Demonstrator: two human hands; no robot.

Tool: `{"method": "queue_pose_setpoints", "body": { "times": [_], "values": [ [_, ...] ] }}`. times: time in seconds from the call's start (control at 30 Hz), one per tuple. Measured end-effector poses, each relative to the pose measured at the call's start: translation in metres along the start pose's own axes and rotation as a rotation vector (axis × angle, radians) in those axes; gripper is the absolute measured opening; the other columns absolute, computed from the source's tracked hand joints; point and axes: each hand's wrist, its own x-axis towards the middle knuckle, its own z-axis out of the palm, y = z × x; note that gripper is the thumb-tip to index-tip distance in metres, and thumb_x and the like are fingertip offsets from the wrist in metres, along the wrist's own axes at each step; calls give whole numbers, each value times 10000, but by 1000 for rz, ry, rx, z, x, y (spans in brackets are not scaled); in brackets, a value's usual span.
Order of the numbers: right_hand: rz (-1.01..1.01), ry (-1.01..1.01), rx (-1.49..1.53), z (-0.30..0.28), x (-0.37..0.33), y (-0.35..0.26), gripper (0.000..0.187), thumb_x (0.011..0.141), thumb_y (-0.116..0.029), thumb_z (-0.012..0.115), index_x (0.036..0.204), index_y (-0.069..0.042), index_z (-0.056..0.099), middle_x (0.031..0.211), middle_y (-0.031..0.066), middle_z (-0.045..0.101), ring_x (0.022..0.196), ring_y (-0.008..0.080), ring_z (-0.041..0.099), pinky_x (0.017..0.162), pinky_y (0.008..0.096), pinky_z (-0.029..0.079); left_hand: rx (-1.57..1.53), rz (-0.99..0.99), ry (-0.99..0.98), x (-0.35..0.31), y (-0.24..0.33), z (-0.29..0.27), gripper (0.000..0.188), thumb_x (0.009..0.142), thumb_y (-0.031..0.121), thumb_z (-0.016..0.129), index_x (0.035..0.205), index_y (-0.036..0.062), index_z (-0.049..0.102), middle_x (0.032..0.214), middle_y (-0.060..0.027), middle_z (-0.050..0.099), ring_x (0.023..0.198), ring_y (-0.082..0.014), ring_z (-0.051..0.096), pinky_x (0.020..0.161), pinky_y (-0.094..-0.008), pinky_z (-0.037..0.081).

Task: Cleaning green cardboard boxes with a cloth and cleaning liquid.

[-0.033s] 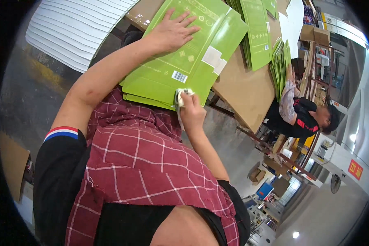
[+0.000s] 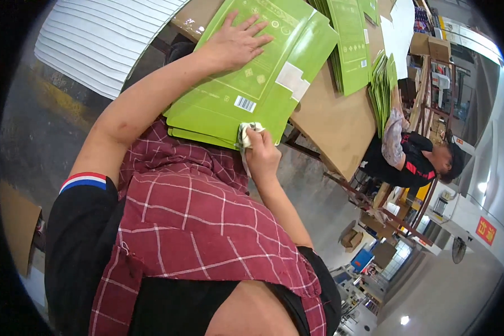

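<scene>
A stack of green printed cardboard sheets point(image 2: 207, 115) lies in front of me, its near edge over my lap. My left hand point(image 2: 232, 46) is spread flat on the upper part of the top sheet. Bunched in the closed fingers of my right hand point(image 2: 263, 154) is a whitish cloth point(image 2: 251, 132). The cloth touches the sheet near its close right corner, just below a barcode label. White patches point(image 2: 291, 81) show on the right side of the sheet.
A brown table point(image 2: 338, 126) extends right, bearing more green cardboard stacks point(image 2: 350, 50). Across it, a person in dark clothes point(image 2: 406, 159) has a hand at upright green sheets point(image 2: 381, 84). White ridged sheets point(image 2: 103, 42) are piled at far left. Cardboard boxes point(image 2: 431, 47) stand beyond.
</scene>
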Motion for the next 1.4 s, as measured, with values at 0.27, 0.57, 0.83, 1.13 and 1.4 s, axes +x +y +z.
{"method": "queue_pose_setpoints", "body": {
  "times": [0.27, 0.57, 0.83, 1.13, 1.4],
  "values": [
    [-46, -33, -51, 4, 74, 47, 333, 638, -2, 548, 933, -151, 587, 809, 63, 547, 664, 268, 577, 545, 359, 475, 7, -13, 5, 6, 7, 3, 382, 887, 339, 374, 1244, 211, 422, 1324, -57, 356, 1256, -228, 274, 996, -513, 181],
    [-2, 51, -97, 31, 234, 78, 182, 759, -136, 523, 925, -150, 595, 908, 105, 574, 736, 304, 596, 634, 395, 480, 87, -92, 17, 1, -3, 0, 380, 891, 334, 368, 1238, 192, 430, 1302, -81, 383, 1234, -261, 313, 965, -563, 191],
    [222, 224, -103, 38, 266, 87, 159, 788, -241, 493, 874, -111, 528, 857, 140, 557, 690, 345, 582, 581, 464, 462, -444, -134, 126, 10, -12, -20, 390, 834, 261, 486, 1198, 124, 455, 1277, -133, 385, 1197, -314, 335, 986, -504, 207],
    [632, 367, 487, -6, 78, 111, 309, 770, -326, 605, 965, -90, 559, 928, 151, 581, 765, 365, 554, 632, 376, 464, -1175, -442, 89, 5, -63, -29, 731, 696, 141, 670, 1281, 11, 251, 1178, -190, 444, 1069, -289, 457, 888, -353, 384],
    [711, 186, 800, -2, 78, 185, 411, 749, -385, 600, 791, 24, 609, 725, 142, 617, 647, 220, 580, 602, 360, 444, -1089, -470, 90, 4, -58, -17, 795, 691, 58, 665, 1324, 20, 186, 1212, -175, 420, 1039, -272, 479, 868, -343, 409]
  ]
}}
